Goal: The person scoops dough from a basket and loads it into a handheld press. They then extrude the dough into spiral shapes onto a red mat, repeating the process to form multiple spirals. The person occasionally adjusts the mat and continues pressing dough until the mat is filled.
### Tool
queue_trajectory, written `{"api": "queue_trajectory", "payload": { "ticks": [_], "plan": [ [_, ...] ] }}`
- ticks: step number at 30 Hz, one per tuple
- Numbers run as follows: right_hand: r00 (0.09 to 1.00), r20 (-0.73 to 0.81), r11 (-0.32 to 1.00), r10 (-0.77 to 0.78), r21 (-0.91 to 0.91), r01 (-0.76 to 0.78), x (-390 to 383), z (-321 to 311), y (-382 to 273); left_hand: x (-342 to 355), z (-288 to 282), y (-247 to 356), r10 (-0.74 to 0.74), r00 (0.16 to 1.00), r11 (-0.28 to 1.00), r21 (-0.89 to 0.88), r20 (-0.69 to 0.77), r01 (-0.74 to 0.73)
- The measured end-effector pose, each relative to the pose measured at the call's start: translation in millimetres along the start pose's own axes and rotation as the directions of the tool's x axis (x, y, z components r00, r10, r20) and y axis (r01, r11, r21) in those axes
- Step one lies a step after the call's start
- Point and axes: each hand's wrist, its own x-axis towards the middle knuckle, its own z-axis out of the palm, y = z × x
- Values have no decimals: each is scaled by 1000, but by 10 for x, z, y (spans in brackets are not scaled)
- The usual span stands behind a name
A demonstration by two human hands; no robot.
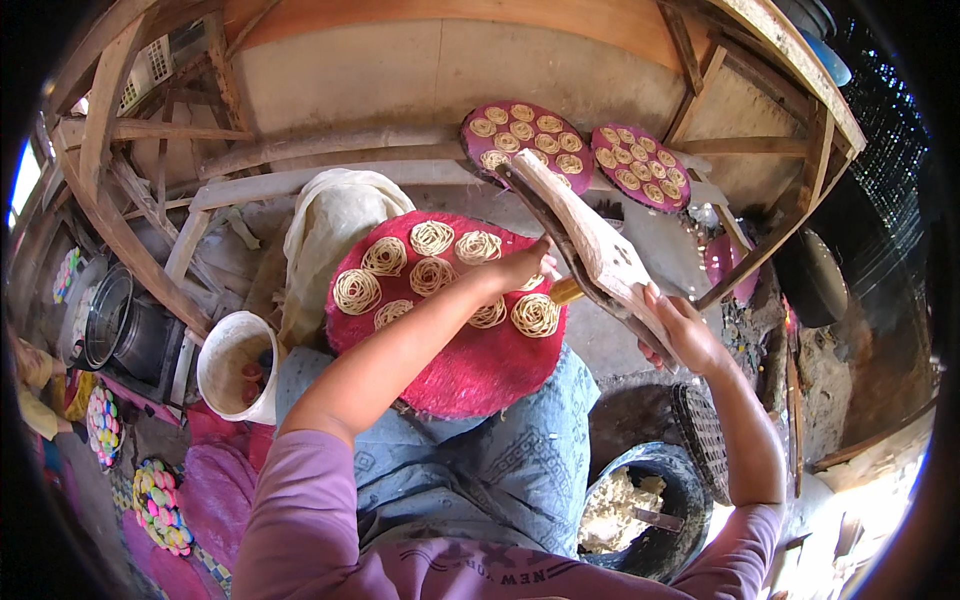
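Observation:
A hinged-looking wooden press (600, 250), with a pale upper plank and a darker lower edge, is tilted across the space right of my lap. My right hand (685, 330) wraps around its lower end. At its near side my left hand (522, 268) grips the edge, fingertips partly hidden. A brass-coloured cylinder (566, 290) sticks out from under the wood toward the tray. On my lap rests a round red tray (470, 365) bearing several coiled rounds of pale noodle-like strands (432, 238). My left forearm crosses over the tray and covers some coils.
Two more round trays of coils, one larger (578, 182) and one smaller (686, 190), lean beyond the press. A white bucket (210, 352) stands at left, near dark pots (140, 330). At lower right, a dark tub (668, 552) contains pale dough (615, 505). Wooden beams (330, 182) frame the far side.

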Motion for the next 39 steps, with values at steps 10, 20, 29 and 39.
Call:
{"api": "queue_trajectory", "payload": {
  "ticks": [10,20,29,39],
  "plan": [
    [996,-65,999,-53,-4,52,48,25,77,21,38,-113,-29,996,975,223,83,10],
    [992,-104,997,-75,15,77,65,3,110,-614,69,-191,447,893,315,927,44,-204],
    [992,78,994,-96,65,91,-225,292,-356,-1312,-634,773,570,725,340,-691,-388,-638],
    [924,331,945,191,-318,-82,349,907,-753,-1198,-970,35,117,828,-204,-830,-548,-520]
  ]
}}
